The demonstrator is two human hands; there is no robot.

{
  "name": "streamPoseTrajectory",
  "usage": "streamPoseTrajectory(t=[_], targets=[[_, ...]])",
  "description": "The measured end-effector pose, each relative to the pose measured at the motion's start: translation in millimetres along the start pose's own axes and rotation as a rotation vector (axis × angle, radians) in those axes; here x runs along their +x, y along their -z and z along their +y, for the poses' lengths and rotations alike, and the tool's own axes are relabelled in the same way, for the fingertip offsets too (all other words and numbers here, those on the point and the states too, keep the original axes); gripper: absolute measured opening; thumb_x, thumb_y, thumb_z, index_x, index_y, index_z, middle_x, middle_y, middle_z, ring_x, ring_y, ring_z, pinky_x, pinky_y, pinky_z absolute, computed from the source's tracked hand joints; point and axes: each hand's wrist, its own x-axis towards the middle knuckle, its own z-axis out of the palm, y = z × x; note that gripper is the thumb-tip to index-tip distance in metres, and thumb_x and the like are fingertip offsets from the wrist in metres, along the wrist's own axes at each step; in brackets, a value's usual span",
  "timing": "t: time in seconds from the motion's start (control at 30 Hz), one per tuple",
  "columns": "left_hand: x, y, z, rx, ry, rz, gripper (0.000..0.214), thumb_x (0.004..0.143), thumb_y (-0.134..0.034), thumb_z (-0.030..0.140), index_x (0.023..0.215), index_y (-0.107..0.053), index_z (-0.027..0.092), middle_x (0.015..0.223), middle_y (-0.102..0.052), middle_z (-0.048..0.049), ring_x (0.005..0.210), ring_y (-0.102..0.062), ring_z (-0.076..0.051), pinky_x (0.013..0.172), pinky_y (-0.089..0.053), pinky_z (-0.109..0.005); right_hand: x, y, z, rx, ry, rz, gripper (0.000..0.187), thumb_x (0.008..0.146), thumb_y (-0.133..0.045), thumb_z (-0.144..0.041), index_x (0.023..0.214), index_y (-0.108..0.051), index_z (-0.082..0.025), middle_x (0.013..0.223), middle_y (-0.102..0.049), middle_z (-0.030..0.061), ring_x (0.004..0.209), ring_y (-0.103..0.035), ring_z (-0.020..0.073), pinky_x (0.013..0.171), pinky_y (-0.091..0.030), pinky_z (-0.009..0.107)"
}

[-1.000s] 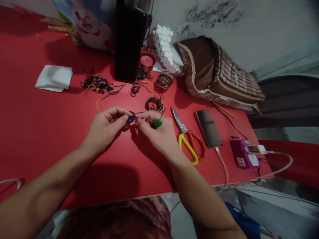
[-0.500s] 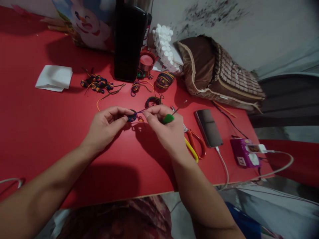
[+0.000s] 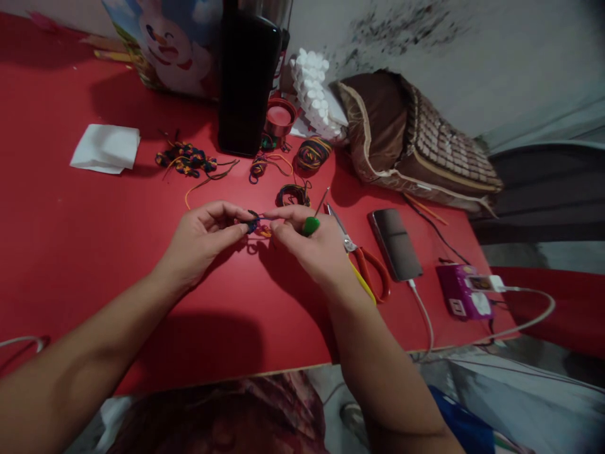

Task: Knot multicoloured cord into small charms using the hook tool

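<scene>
Between thumb and forefinger, my left hand [image 3: 203, 236] pinches a small dark crocheted piece [image 3: 253, 223] of multicoloured yarn, with orange and pink strands at its right side. My right hand [image 3: 314, 243] is close beside it, thumb and forefinger at the yarn that runs from the piece. Tucked in that same hand is a crochet hook [image 3: 311, 226] with a green handle, its thin metal shaft pointing up and away from the piece. Just beyond the fingers lies a loose coil of dark yarn [image 3: 293, 195]. My fingers partly hide the crocheted piece.
Scissors [image 3: 362, 258] with red and yellow handles lie right of my right hand, near a charging phone [image 3: 396, 243] and a purple power socket [image 3: 466, 290]. Behind are a yarn ball [image 3: 314, 153], knotted yarn pieces [image 3: 185, 159], an upright black phone [image 3: 248, 85] and a brown cushion [image 3: 420, 135].
My right hand has drawn in nearer the crocheted piece, shortening the yarn between the hands. The hook's shaft has swung to a steeper angle, and more of the scissors shows.
</scene>
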Motion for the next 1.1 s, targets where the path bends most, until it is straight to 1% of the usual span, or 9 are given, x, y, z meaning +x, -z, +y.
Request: streamPoseTrajectory(t=[0.1, 0.23, 0.33, 0.4, 0.47, 0.57, 0.7, 0.9, 1.1], targets=[[0.7, 0.2, -0.5, -0.023, -0.003, -0.003, 0.012, 0.075, -0.086, 0.018, 0.085, -0.078, 0.019, 0.080, -0.077, -0.0029, 0.067, -0.071, -0.014, 0.067, -0.059, -0.027, -1.2, -1.4, 0.5, 0.006, 0.024, 0.063, 0.013, 0.088, -0.073, -0.031, 0.084, -0.076, -0.019, 0.058, -0.055, -0.0041, 0.055, -0.044, 0.0112, 0.055, -0.036, 0.028], [0.7, 0.9, -1.3, -0.029, 0.026, -0.025, 0.013, 0.077, -0.086, 0.020, 0.087, -0.078, 0.018, 0.079, -0.076, -0.0025, 0.063, -0.071, -0.014, 0.063, -0.058, -0.027, -9.5, -8.0, -3.8, -0.114, 0.184, 0.158, 0.010, 0.092, -0.072, -0.029, 0.088, -0.077, -0.022, 0.061, -0.054, -0.0045, 0.058, -0.047, 0.0120, 0.060, -0.041, 0.029], [1.0, 1.7, -1.7, -0.049, 0.042, -0.026, 0.015, 0.076, -0.086, 0.019, 0.087, -0.077, 0.018, 0.080, -0.076, -0.0026, 0.064, -0.071, -0.014, 0.064, -0.059, -0.027, -15.1, -14.0, -5.5, -0.234, 0.293, 0.133, 0.008, 0.094, -0.069, -0.026, 0.090, -0.077, -0.024, 0.057, -0.048, -0.0062, 0.056, -0.047, 0.0122, 0.062, -0.042, 0.029], [1.5, 1.9, -1.7, -0.067, 0.046, -0.027, 0.016, 0.075, -0.087, 0.019, 0.088, -0.076, 0.017, 0.079, -0.076, -0.0025, 0.065, -0.072, -0.014, 0.066, -0.060, -0.026, -16.8, -17.2, -4.6, -0.277, 0.317, 0.102, 0.008, 0.092, -0.069, -0.022, 0.088, -0.076, -0.024, 0.055, -0.045, -0.0072, 0.054, -0.046, 0.0118, 0.062, -0.041, 0.029], [2.2, 1.4, -1.5, -0.089, 0.051, -0.023, 0.018, 0.075, -0.088, 0.018, 0.087, -0.075, 0.017, 0.078, -0.076, -0.0022, 0.064, -0.072, -0.013, 0.066, -0.061, -0.026, -16.9, -19.9, -2.3, -0.255, 0.285, 0.077, 0.008, 0.091, -0.069, -0.021, 0.086, -0.075, -0.023, 0.055, -0.046, -0.0073, 0.054, -0.046, 0.0110, 0.060, -0.040, 0.028], [2.4, -0.5, -0.8, -0.124, 0.049, -0.008, 0.021, 0.073, -0.089, 0.016, 0.083, -0.071, 0.016, 0.072, -0.074, -0.0005, 0.062, -0.072, -0.013, 0.065, -0.061, -0.024, -15.6, -24.0, 1.8, -0.125, 0.171, 0.068, 0.009, 0.091, -0.068, -0.026, 0.089, -0.074, -0.020, 0.059, -0.053, -0.0060, 0.055, -0.049, 0.0098, 0.057, -0.039, 0.026], [1.6, -2.1, -0.7, -0.137, 0.034, -0.025, 0.019, 0.075, -0.087, 0.014, 0.078, -0.069, 0.017, 0.067, -0.073, 0.0005, 0.059, -0.071, -0.012, 0.062, -0.060, -0.022, -13.1, -28.7, 4.5, 0.020, 0.065, 0.084, 0.013, 0.087, -0.070, -0.031, 0.087, -0.075, -0.019, 0.056, -0.051, -0.0069, 0.053, -0.043, 0.0083, 0.053, -0.035, 0.024], [1.6, -0.7, -3.1, -0.120, 0.023, -0.025, 0.014, 0.077, -0.088, 0.017, 0.078, -0.074, 0.015, 0.073, -0.078, -0.0024, 0.067, -0.073, -0.012, 0.071, -0.061, -0.022, -11.9, -29.3, 4.1, 0.092, 0.004, 0.079, 0.015, 0.085, -0.071, -0.032, 0.086, -0.076, -0.018, 0.054, -0.050, -0.0067, 0.052, -0.042, 0.0083, 0.052, -0.034, 0.024], [1.2, -0.6, -4.8, -0.081, 0.032, 0.009, 0.016, 0.073, -0.091, 0.021, 0.081, -0.078, 0.015, 0.076, -0.078, -0.0027, 0.071, -0.074, -0.014, 0.075, -0.062, -0.025, -12.3, -29.3, 4.8, 0.106, -0.008, 0.088, 0.015, 0.084, -0.072, -0.031, 0.086, -0.077, -0.018, 0.057, -0.050, -0.0067, 0.055, -0.042, 0.0083, 0.055, -0.036, 0.024]])
